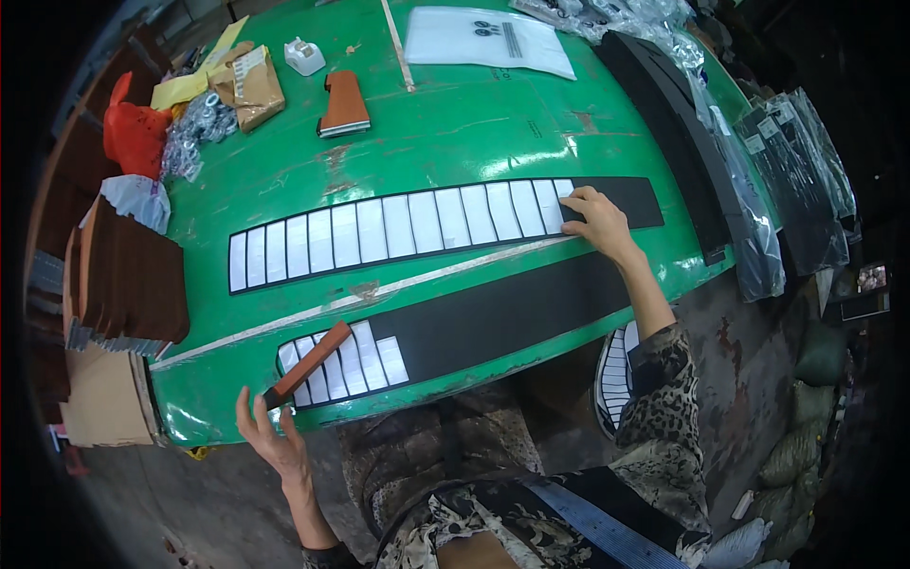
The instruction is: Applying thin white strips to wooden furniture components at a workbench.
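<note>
At the near left corner of the table [204, 403], the left hand [275, 446] is held with its fingers parted at the dark end of a brown block [320, 356]; whether the block is gripped cannot be told. The block is laid aslant over white pieces [389, 358] by which the left end of the near black strip [493, 318] is covered. Beyond a pale line [379, 292], a second black strip [621, 201] is covered by a row of white pieces [398, 223] up to its bare right end. There, the last white piece is touched by the right hand [597, 225], its thumb and forefinger spread apart. Brown boards [133, 275] are stacked at the left. Farther back, another brown block [343, 102] is seen near a small white dispenser [303, 57], and a clear plastic bag [483, 43] is laid flat.
</note>
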A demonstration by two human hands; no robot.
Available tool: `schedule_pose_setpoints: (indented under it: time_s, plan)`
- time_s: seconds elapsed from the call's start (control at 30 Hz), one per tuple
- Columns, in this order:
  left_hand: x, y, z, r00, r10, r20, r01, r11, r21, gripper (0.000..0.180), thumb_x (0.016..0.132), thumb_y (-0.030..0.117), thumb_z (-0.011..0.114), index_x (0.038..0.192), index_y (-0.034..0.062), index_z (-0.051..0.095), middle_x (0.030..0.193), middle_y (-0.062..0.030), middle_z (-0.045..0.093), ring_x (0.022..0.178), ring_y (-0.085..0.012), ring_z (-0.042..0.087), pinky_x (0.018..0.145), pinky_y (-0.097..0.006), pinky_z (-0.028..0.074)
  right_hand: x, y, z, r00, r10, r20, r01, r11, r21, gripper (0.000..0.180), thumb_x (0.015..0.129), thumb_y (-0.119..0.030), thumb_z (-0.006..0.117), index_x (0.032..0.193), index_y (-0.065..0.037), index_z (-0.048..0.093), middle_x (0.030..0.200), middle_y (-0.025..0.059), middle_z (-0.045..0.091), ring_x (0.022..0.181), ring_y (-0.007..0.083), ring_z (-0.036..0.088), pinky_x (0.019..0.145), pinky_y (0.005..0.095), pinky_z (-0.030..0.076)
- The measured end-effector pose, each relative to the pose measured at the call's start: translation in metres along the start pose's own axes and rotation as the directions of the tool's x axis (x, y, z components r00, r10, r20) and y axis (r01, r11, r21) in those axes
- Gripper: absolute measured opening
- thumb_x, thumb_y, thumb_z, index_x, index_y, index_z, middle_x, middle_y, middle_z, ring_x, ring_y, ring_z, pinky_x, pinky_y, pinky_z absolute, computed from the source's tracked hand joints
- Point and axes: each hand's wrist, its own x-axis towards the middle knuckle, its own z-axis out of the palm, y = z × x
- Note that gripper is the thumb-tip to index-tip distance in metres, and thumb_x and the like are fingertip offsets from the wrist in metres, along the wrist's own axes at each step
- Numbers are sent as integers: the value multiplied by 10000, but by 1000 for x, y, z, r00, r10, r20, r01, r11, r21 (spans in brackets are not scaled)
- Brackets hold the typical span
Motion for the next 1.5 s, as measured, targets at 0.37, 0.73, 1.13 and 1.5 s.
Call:
schedule_pose_setpoints:
  time_s: [0.37, 0.73, 1.13, 1.5]
  plan:
    - [104, 226, 151, 826, 485, 288, -354, 843, -404, 494, 751, 268, 710, 1214, 174, 566, 1290, -99, 504, 1191, -301, 460, 907, -538, 354, 4, 2, 3, 999, -35, -33, 36, 998, 41, 406, 657, -208, 771, 1007, -122, 583, 1020, 18, 562, 926, 249, 573, 747, 392, 487]
    - [109, 249, 210, 832, 457, 315, -321, 859, -400, 371, 830, 314, 629, 1165, 158, 589, 1280, -122, 513, 1194, -317, 463, 900, -578, 339, -11, 15, 13, 973, 199, -116, -165, 954, 250, 442, 637, -198, 817, 950, -102, 519, 931, 18, 527, 819, 194, 554, 695, 327, 469]
    - [107, 237, 174, 878, 367, 307, -191, 858, -477, 419, 816, 233, 641, 1217, 154, 548, 1318, -175, 453, 1245, -337, 421, 939, -619, 327, -39, -54, -6, 933, 292, -209, 36, 505, 863, 302, 751, 70, 686, 1007, -20, 553, 988, 33, 568, 897, 95, 539, 810, 226, 444]
    - [24, 90, 24, 1000, 26, 6, -27, 999, 23, 290, 708, 85, 618, 995, 120, 653, 1047, -32, 598, 935, -176, 567, 788, -375, 279, -43, -218, 23, 961, -233, 148, -51, 377, 925, 311, 667, -13, 776, 935, 18, 623, 901, 67, 648, 860, 143, 607, 806, 283, 485]
